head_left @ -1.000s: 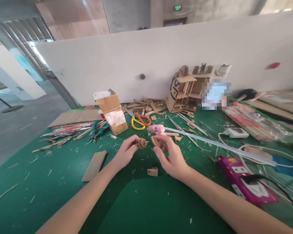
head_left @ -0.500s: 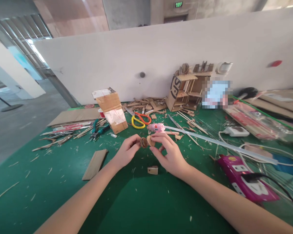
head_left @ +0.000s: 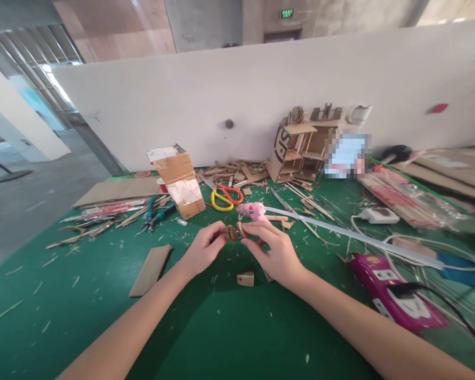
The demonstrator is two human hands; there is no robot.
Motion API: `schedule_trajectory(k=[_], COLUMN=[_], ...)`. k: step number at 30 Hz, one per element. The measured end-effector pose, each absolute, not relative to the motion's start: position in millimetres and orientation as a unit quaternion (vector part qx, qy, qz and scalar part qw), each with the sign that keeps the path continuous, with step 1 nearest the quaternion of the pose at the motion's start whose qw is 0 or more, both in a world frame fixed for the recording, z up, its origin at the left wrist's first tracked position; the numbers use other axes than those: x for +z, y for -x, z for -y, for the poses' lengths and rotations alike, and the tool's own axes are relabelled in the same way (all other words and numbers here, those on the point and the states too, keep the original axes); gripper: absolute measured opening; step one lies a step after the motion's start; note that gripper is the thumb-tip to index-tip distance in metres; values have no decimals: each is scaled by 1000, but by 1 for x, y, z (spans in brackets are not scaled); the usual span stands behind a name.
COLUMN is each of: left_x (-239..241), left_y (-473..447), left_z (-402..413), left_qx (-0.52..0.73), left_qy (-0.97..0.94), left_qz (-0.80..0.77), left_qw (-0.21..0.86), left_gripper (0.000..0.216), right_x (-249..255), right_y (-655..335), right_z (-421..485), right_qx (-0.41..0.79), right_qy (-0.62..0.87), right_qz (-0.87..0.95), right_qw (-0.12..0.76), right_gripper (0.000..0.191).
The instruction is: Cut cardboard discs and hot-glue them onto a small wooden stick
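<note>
My left hand pinches a small round cardboard piece that looks like a stacked wheel or spool. Close against it, my right hand holds a thin cardboard disc by the edge, between thumb and fingers. The two pieces face each other nearly edge to edge; whether they touch I cannot tell. Below the hands a small cardboard block with a dark hole lies on the green table. Just behind the hands rests a pink glue gun with a long clear glue stick in it.
Yellow-and-orange scissors, pliers and a folded cardboard piece lie behind. A cardboard shelf model stands by the wall. On the right is a purple power strip with cables; at left, a flat cardboard strip.
The disc in my right hand has turned more edge-on beside the round piece. Both hands keep their grips, and the view has shifted slightly.
</note>
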State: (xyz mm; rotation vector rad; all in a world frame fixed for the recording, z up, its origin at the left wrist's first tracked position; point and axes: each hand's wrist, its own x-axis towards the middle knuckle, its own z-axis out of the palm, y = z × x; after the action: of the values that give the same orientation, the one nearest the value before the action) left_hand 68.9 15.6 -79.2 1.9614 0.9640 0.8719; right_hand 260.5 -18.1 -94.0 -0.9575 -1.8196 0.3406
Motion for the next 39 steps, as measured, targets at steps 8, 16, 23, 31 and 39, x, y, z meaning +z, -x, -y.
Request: schedule_trajectory(k=[8, 16, 23, 31, 39], left_x=[-82, -79, -80, -82, -82], left_y=[-66, -64, -65, -64, -64], left_z=[-14, -12, -11, -11, -11], left_qx=[330, 313, 298, 299, 296], left_qy=[-802, -851, -865, -865, -863], left_qz=[-394, -384, -375, -377, -378], left_qw=[305, 174, 149, 145, 156], left_gripper=[17, 16, 14, 12, 6], right_x=[-98, -98, -101, -98, -99], right_y=[-262, -259, -260, -258, -257], right_z=[19, 17, 16, 19, 19], right_qx=[98, 172, 186, 208, 232], right_qy=[443, 442, 439, 445, 413], right_qz=[753, 730, 743, 731, 737], right_qw=[477, 492, 470, 474, 482], right_gripper=[21, 22, 20, 34, 38])
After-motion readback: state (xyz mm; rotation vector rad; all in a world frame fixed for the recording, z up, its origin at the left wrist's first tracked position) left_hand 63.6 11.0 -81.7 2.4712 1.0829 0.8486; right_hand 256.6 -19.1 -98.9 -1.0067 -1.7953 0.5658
